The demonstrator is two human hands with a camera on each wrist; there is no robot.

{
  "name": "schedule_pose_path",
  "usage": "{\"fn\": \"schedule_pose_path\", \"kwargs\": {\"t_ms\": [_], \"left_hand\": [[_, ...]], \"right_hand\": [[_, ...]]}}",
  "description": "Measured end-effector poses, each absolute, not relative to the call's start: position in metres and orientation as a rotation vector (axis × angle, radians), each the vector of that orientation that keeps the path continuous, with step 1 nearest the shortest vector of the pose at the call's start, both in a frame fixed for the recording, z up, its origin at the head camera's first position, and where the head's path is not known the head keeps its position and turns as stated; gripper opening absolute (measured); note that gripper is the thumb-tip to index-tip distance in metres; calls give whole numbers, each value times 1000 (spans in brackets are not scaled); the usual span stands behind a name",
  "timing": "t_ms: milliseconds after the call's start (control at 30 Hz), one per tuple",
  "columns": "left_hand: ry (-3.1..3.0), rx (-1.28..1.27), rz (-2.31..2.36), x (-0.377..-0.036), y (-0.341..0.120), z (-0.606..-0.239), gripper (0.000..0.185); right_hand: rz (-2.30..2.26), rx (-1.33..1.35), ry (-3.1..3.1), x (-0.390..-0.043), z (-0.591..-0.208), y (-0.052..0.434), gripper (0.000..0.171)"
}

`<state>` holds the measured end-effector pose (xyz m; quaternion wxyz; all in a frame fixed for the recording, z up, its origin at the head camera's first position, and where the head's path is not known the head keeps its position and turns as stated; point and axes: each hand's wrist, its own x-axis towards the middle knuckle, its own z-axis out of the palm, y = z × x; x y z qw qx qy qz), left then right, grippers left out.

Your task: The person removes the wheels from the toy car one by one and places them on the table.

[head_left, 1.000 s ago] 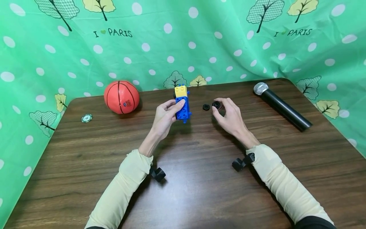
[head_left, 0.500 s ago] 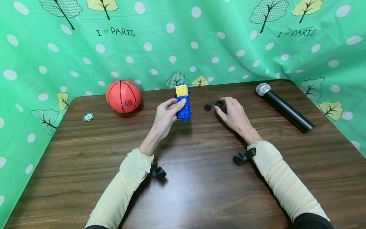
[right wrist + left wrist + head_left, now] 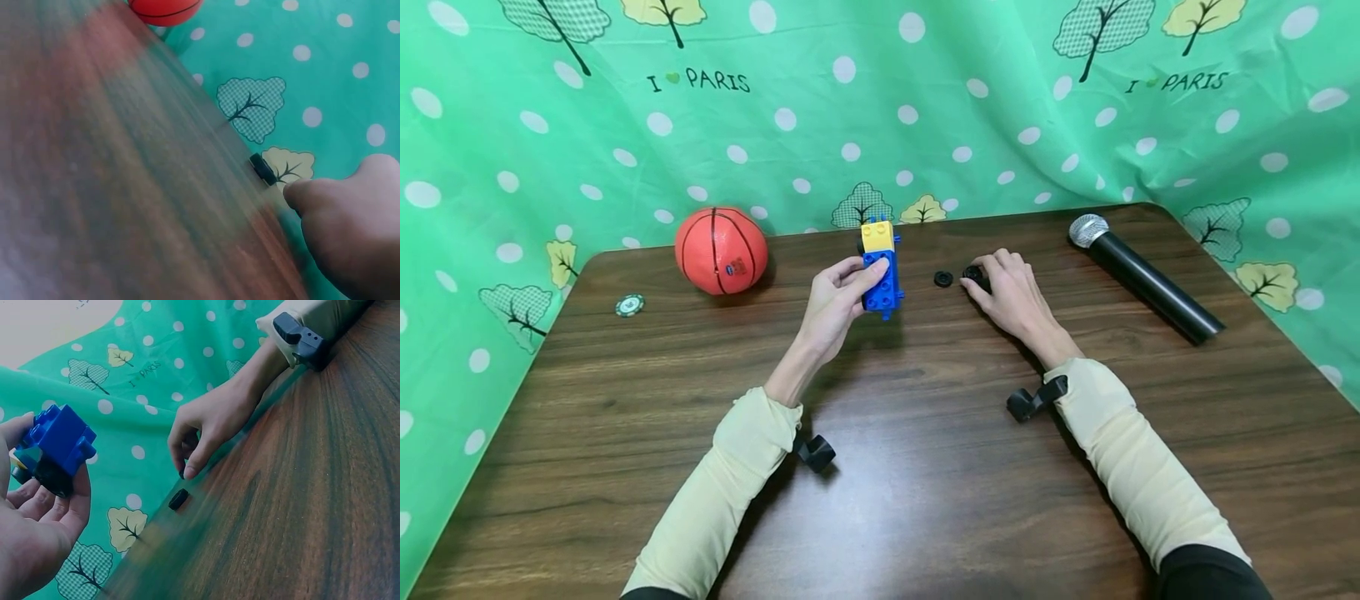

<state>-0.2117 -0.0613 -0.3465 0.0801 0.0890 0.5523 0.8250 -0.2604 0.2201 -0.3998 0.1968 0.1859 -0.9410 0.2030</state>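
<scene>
The left hand (image 3: 832, 308) grips the toy (image 3: 882, 292) in the air. Right of the toy, the right hand (image 3: 1013, 298) pinches one wheel (image 3: 973, 273); a loose pinch could drop it. Nearer the toy lies another wheel (image 3: 943, 279); a finger's bump could knock it away.

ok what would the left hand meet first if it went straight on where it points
The left hand, holding the blue-and-yellow toy, would probably meet the green curtain first; the way there looks free in the head view, though depth is unclear.
</scene>
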Motion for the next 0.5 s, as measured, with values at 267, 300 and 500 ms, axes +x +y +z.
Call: {"fn": "schedule_pose_path", "kwargs": {"t_ms": [267,300,500], "left_hand": [[1662,275,2448,-212,-59,-349,33],[1670,278,2442,-212,-59,-350,33],[1740,321,2356,-213,-60,-350,37]], "right_hand": [[578,528,-2681,-263,-402,221,32],[583,528,-2682,-264,-402,221,32],[613,489,-2711,-263,-401,220,38]]}}
